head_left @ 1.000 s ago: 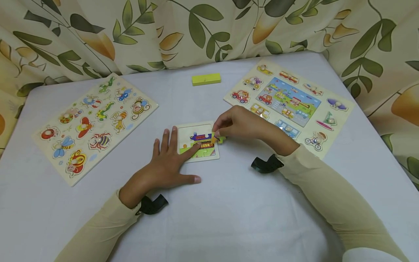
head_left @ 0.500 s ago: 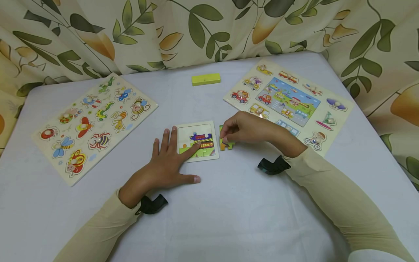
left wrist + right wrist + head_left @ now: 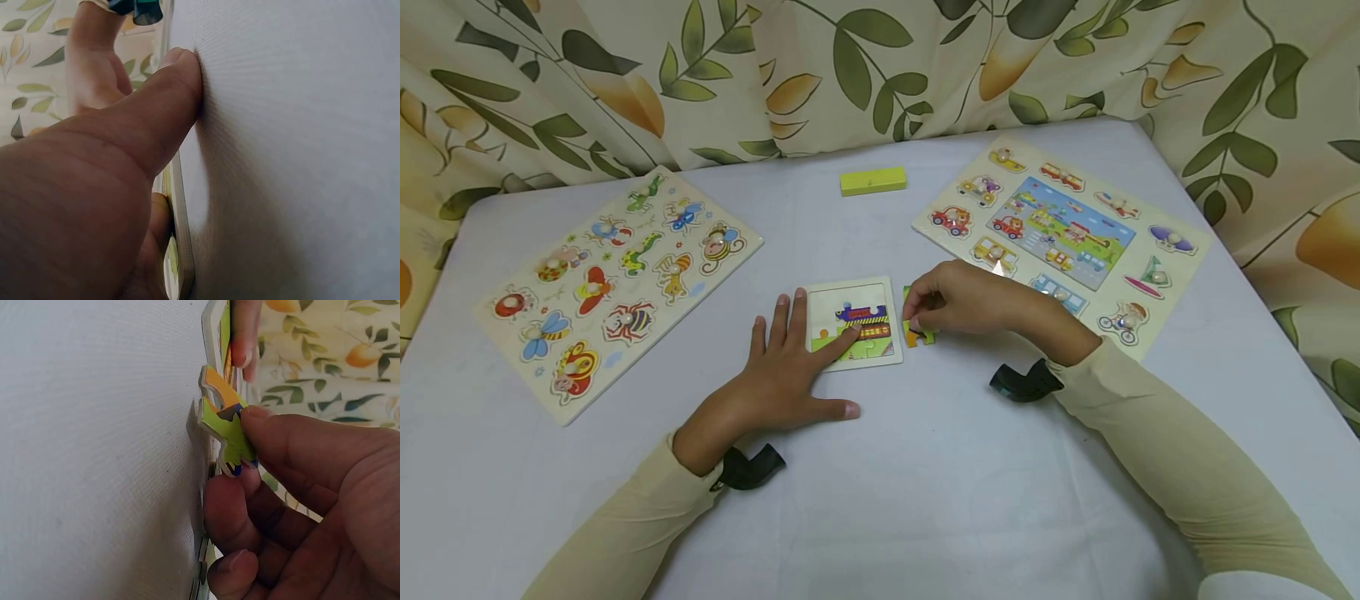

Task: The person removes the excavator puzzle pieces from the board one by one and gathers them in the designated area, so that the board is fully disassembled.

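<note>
A small square jigsaw tray (image 3: 897, 325) with a pale rim lies mid-table, partly filled with pieces of a purple, yellow and red vehicle on green. My left hand (image 3: 775, 375) lies spread over its left side, fingers straight, one fingertip on the assembled pieces. The left thumb (image 3: 181, 75) rests on the white cloth. Just right of the tray, my right hand (image 3: 962, 296) pinches a green and orange jigsaw piece (image 3: 231, 434) between thumb and fingers. In the head view the fingers hide part of this piece.
An insect peg puzzle board (image 3: 576, 271) lies at the left. At the right is a vehicle peg puzzle board (image 3: 1120, 292), close behind my right hand. A yellow-green block (image 3: 872, 182) sits at the back, before the leaf-patterned curtain (image 3: 880, 75).
My right hand has drawn the jigsaw piece off the tray's right edge and slightly to the right, then stayed nearly still. The left hand has not moved.
</note>
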Demonstrator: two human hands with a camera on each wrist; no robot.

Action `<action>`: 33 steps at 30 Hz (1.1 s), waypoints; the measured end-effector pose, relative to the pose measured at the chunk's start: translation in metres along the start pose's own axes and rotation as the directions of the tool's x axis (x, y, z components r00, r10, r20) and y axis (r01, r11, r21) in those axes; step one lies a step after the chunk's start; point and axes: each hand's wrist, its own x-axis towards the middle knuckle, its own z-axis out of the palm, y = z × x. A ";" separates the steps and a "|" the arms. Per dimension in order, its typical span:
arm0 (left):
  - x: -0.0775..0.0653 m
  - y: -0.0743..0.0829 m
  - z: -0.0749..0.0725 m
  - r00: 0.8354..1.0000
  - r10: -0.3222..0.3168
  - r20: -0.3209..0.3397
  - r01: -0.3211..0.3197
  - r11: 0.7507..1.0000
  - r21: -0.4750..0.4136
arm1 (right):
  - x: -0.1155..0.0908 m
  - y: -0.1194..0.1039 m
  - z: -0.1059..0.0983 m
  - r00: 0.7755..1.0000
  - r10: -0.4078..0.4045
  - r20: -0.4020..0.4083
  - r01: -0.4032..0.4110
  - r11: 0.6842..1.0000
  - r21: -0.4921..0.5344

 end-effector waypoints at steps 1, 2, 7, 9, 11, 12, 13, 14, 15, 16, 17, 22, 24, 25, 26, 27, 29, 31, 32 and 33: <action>0.000 0.000 0.000 1.000 0.000 0.001 0.000 1.000 0.000 | 0.000 0.000 0.000 1.000 0.000 -0.008 0.000 1.000 -0.009; 0.000 0.000 0.000 1.000 0.000 0.001 0.000 1.000 0.000 | 0.000 0.000 0.001 1.000 0.001 -0.015 -0.001 1.000 -0.020; 0.000 0.000 0.000 1.000 -0.001 0.003 0.001 1.000 -0.003 | -0.001 -0.001 0.003 0.998 0.006 -0.058 -0.011 0.997 -0.079; 0.000 0.000 0.000 1.000 0.002 0.002 -0.002 1.000 -0.002 | -0.001 -0.002 0.003 0.997 0.011 -0.073 -0.018 0.995 -0.094; 0.000 0.000 -0.001 1.000 0.004 0.001 -0.004 1.000 -0.001 | -0.001 -0.003 0.004 0.997 0.017 -0.081 -0.025 0.995 -0.101; 0.000 0.000 -0.001 1.000 0.006 0.000 -0.006 1.000 0.001 | -0.001 -0.003 0.004 0.996 0.019 -0.084 -0.027 0.994 -0.103; 0.000 0.000 -0.001 1.000 0.006 0.001 -0.006 1.000 0.001 | -0.001 -0.003 0.004 0.996 0.021 -0.087 -0.031 0.994 -0.105; 0.000 -0.001 -0.001 1.000 0.010 -0.001 -0.010 1.000 0.003 | -0.001 -0.003 0.004 0.996 0.024 -0.089 -0.033 0.994 -0.105; -0.001 -0.001 0.000 1.000 0.008 0.000 -0.008 1.000 0.002 | -0.001 -0.003 0.004 0.996 0.025 -0.091 -0.035 0.994 -0.108; -0.001 -0.001 0.000 1.000 0.007 0.001 -0.007 1.000 0.003 | -0.001 -0.003 0.004 0.995 0.026 -0.093 -0.036 0.993 -0.111; -0.001 -0.001 0.000 1.000 0.005 0.003 -0.005 1.000 0.004 | -0.001 -0.003 0.004 0.995 0.026 -0.095 -0.037 0.993 -0.114; -0.001 0.000 -0.001 1.000 0.008 0.001 -0.008 1.000 0.005 | -0.001 -0.001 0.005 0.993 0.010 -0.114 -0.026 0.990 -0.136; -0.002 0.001 -0.001 1.000 0.010 -0.001 -0.010 1.000 0.008 | -0.001 -0.001 0.004 0.992 0.016 -0.127 -0.035 0.989 -0.145; -0.002 0.001 0.000 1.000 0.012 -0.001 -0.012 1.000 0.009 | -0.002 -0.002 0.004 0.990 0.023 -0.138 -0.043 0.988 -0.149; -0.002 0.001 0.000 1.000 0.012 -0.001 -0.012 1.000 0.010 | -0.002 -0.002 0.003 0.988 0.031 -0.148 -0.053 0.987 -0.150; -0.002 0.002 0.000 1.000 0.012 -0.001 -0.012 1.000 0.013 | -0.003 -0.003 0.002 0.986 0.039 -0.160 -0.064 0.986 -0.153; -0.002 0.002 0.000 1.000 0.014 -0.007 -0.014 1.000 0.015 | -0.004 -0.005 -0.001 0.983 0.052 -0.178 -0.079 0.986 -0.148; -0.002 0.002 -0.001 1.000 0.014 -0.011 -0.014 1.000 0.014 | -0.005 -0.006 -0.005 0.980 0.059 -0.189 -0.086 0.987 -0.137; -0.002 0.003 -0.001 1.000 0.014 -0.014 -0.014 1.000 0.012 | -0.006 -0.007 -0.006 0.979 0.062 -0.193 -0.088 0.988 -0.130; -0.002 0.003 -0.001 1.000 0.012 -0.015 -0.012 1.000 0.007 | -0.006 -0.007 -0.008 0.978 0.061 -0.197 -0.087 0.989 -0.124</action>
